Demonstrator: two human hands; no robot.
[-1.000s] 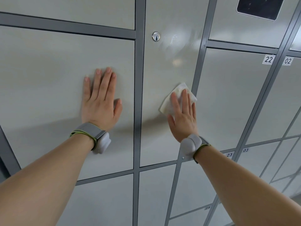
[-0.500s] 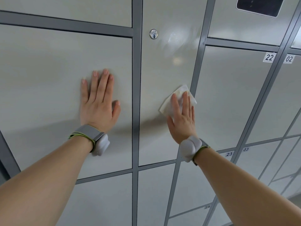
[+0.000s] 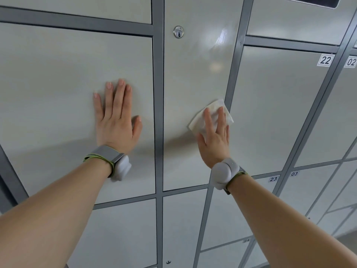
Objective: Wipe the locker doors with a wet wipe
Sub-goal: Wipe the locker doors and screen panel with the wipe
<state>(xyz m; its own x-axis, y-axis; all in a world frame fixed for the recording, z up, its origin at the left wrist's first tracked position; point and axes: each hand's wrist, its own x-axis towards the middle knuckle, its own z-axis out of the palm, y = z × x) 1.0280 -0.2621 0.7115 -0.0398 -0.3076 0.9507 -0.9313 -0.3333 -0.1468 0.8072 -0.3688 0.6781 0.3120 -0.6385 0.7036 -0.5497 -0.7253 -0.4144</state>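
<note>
A tall pale grey locker door [image 3: 189,78] with a round keyhole lock [image 3: 178,31] near its top fills the middle of the view. My right hand [image 3: 214,138] presses a white wet wipe [image 3: 211,118] flat against this door near its right edge, fingers straight. A wet shiny streak shows above the wipe. My left hand [image 3: 116,120] rests flat with straight fingers on the wide locker door [image 3: 58,89] to the left. Both wrists wear grey bands.
Dark grey frame bars [image 3: 158,113] separate the doors. To the right are doors labelled 22 [image 3: 325,59], 02 [image 3: 350,61], 23 [image 3: 273,178] and 03 [image 3: 294,173]. Smaller doors [image 3: 179,229] lie below. A dark panel [image 3: 313,1] sits at the top right.
My right hand has slid the wipe slightly down the middle door. My left hand has stayed flat on the left door.
</note>
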